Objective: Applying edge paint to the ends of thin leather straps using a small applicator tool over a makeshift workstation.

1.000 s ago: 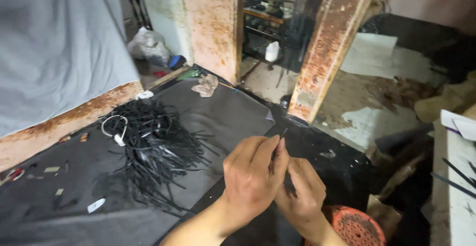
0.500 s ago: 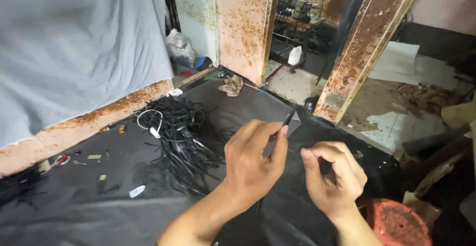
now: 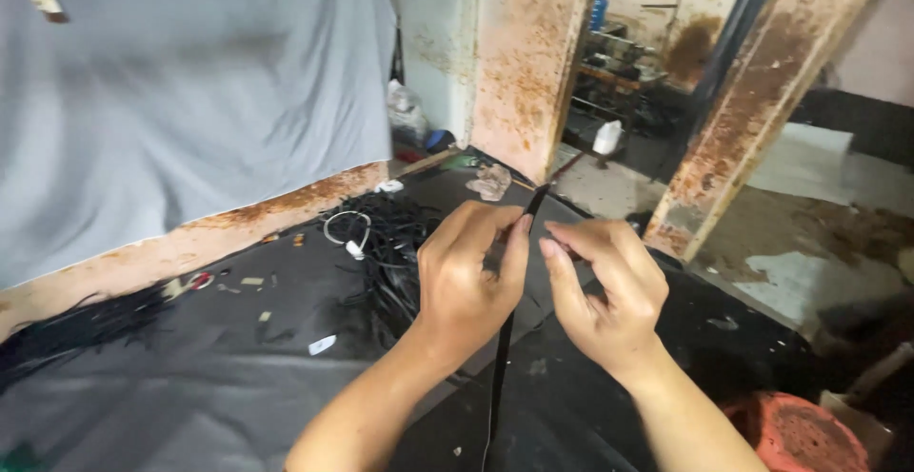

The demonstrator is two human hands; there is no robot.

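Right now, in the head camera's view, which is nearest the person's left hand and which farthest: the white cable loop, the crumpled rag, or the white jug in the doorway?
From the left hand:
1. White cable loop, just to its left, on the pile of black strips.
2. Crumpled rag, beyond it at the table's far edge.
3. White jug, farthest, on the floor past the doorway.

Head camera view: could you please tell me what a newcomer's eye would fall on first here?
Front and centre, the left hand and right hand pinch a thin black strip that hangs down between them. Behind the left hand, a tangled pile of black strips lies on the dark table cover. A rusty, peeling pillar rises at the back, with a grey cloth hanging to its left.
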